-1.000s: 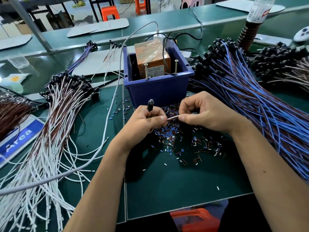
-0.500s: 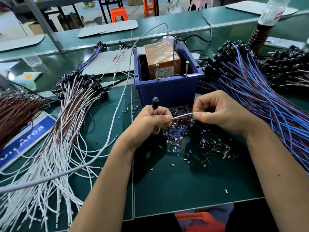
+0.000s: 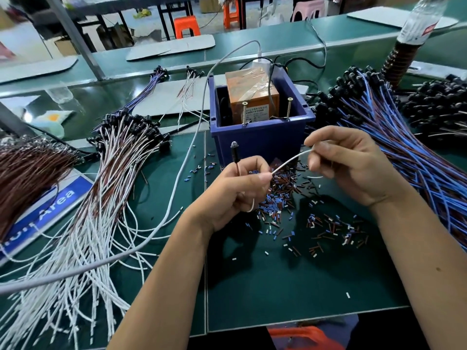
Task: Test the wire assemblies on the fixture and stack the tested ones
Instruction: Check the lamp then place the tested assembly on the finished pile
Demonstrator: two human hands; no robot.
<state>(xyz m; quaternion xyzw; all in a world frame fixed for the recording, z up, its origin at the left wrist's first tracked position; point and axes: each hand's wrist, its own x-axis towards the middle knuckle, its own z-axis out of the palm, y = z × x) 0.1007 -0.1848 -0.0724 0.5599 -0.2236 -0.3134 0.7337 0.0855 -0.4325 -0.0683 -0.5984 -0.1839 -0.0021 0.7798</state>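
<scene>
Green table, centre frame: left hand grips wire by its black cap; right hand, pinching the free end, has lifted away toward fixture. Testing looks next.

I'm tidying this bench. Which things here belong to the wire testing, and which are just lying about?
Job:
left hand and right hand holding a white wire assembly
blue test box
white-wire pile
blue-wire pile

Lying about:
scattered insulation bits
plastic bottle
orange stool

Both hands raised, fingers pinched.
</scene>
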